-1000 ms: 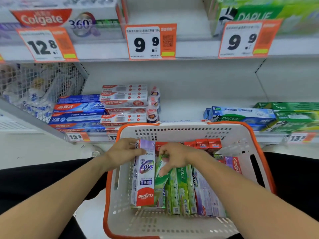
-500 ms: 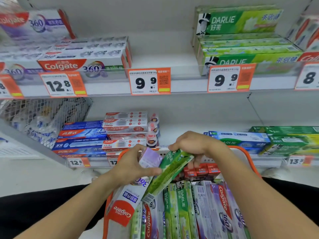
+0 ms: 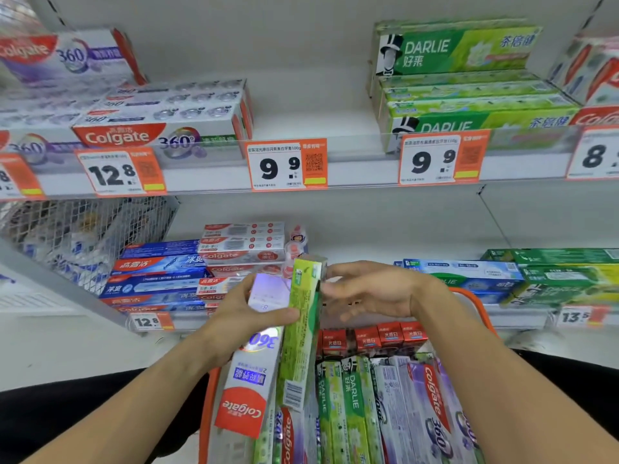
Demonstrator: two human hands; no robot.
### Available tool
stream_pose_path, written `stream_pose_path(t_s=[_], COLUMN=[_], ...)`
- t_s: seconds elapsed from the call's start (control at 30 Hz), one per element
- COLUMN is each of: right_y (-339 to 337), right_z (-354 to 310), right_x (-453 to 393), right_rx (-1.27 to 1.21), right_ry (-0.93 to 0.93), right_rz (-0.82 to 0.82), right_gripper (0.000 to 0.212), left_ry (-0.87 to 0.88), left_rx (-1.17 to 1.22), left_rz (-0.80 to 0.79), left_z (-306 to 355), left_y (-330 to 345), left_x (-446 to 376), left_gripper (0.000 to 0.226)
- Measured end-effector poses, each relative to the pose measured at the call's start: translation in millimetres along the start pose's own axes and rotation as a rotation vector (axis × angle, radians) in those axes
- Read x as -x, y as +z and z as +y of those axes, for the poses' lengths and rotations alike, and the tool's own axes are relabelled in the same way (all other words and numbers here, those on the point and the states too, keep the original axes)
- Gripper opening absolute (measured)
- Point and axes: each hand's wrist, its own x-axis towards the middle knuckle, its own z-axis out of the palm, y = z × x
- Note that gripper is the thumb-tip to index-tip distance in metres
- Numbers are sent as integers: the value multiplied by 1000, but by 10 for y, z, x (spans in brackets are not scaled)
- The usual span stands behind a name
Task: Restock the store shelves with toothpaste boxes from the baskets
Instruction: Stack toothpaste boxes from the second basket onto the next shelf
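My left hand (image 3: pixel 241 319) holds two toothpaste boxes upright side by side above the basket. One is a white and purple Colgate 360 box (image 3: pixel 248 390). The other is a green Darlie box (image 3: pixel 301 329), pinned against it by my thumb. My right hand (image 3: pixel 375 293) is just right of the green box's upper end, fingers spread and fingertips at its edge. Below, the orange-rimmed basket (image 3: pixel 469 296) holds several more boxes (image 3: pixel 355 396), green Darlie and purple Colgate, with small red ones at the far end.
The upper shelf carries Colgate 360 stacks (image 3: pixel 160 122) at the left and green Darlie stacks (image 3: pixel 469 95) at the right, with a bare stretch (image 3: pixel 311 112) between them. The lower shelf holds blue and red boxes (image 3: pixel 160 276) and green ones (image 3: pixel 552 276). A wire bin (image 3: pixel 83 236) hangs at the left.
Both boxes rose out of the basket. The green box passed from my right hand to beside the Colgate box in my left hand, and my right fingers spread apart. The view tilted up toward the shelves.
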Motion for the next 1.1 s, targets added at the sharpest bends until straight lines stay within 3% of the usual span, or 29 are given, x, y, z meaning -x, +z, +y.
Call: stream_pose_path(t_s=[0.13,0.27,0.37,0.43,0.57,0.63,0.73,0.9,1.1], right_y=[110,218,325,376,403,391,298,185,197], right_z=[30,-39,-59,-64,-109,-139,-203,-436,-1080], right_x=[-89,-98,-109,-118,-64,8,227,773,1544], right_rx=[-105,28,83,103,103,94,119,186,396], right_ry=[-138,-196,-217,-244,-276,-284,-253,-143,-302], right_rz=[103,245,306,347,432,431,347,153,359], right_gripper=[44,52,46,44,69,70,49,58,64], left_ry=[-14,0,17,44,60,71,107,214,419], left_rx=[194,310,364,350,318,317,340,323,205], left_rz=[23,89,103,118,123,130,115,59,-36], left_z=[73,120,172,213,274,334,478,867,1607], left_y=[63,105,147,163,153,180,248,379,550], left_x=[-10,-7,-5,3,6,24,103,289,436], left_gripper=[61,45,32,42,60,61,63,65,57])
